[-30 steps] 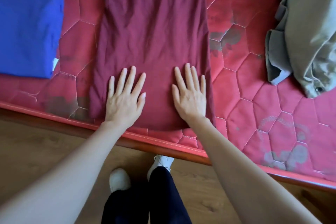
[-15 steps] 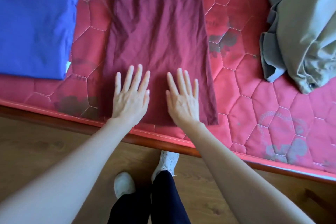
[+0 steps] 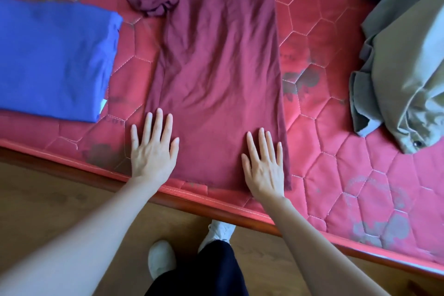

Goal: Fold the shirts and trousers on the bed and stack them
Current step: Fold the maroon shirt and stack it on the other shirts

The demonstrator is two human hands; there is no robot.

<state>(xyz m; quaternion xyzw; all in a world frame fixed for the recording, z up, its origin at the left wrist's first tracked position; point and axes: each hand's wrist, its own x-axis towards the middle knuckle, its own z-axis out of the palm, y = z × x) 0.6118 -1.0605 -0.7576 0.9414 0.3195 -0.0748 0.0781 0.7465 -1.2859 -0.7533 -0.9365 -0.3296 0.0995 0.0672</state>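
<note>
A maroon shirt (image 3: 216, 55) lies folded lengthwise into a long strip on the red quilted mattress (image 3: 336, 163), its hem at the near edge. My left hand (image 3: 153, 146) presses flat on the hem's left corner, fingers straight and spread. My right hand (image 3: 264, 166) lies flat on the hem's right corner. One sleeve is bunched at the strip's top left. A folded blue shirt (image 3: 52, 55) rests on the left. Crumpled olive trousers (image 3: 403, 67) lie on the right.
The bed's wooden frame edge (image 3: 216, 209) runs diagonally below the mattress. Beneath it are the wooden floor, my dark trousers and white shoes (image 3: 161, 259). Dark stains mark the mattress near the shirt.
Both hands have slid apart along the hem, from its middle out to the two corners. The view has shifted, showing more of the shirt's upper part.
</note>
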